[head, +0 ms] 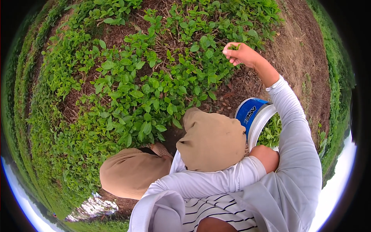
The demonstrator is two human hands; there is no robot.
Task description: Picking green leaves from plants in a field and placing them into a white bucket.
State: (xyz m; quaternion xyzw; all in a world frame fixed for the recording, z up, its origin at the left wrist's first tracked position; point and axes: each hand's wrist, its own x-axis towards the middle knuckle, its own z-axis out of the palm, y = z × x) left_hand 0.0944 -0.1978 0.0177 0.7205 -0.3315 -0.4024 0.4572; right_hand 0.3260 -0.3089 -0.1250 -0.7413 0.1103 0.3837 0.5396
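Note:
My right hand (239, 54) is raised at the right edge of the leafy green bushes (145, 87), its fingers curled round a few small green leaves (235, 47). My left arm crosses in front of my body, and my left hand (264, 156) lies at the near rim of a blue and white plastic bucket (251, 111). The fingers of that hand are hidden behind the wrist and the bucket's rim, so what they hold cannot be seen. Picked green leaves (271, 132) lie inside the bucket, which stands beside my bent knee (214, 139).
Brown bare soil with dry litter (301, 58) runs along the right side of the bushes. Further rows of green plants curve along both rims of the view. A crumpled silvery sheet (92, 207) lies on the ground at the lower left.

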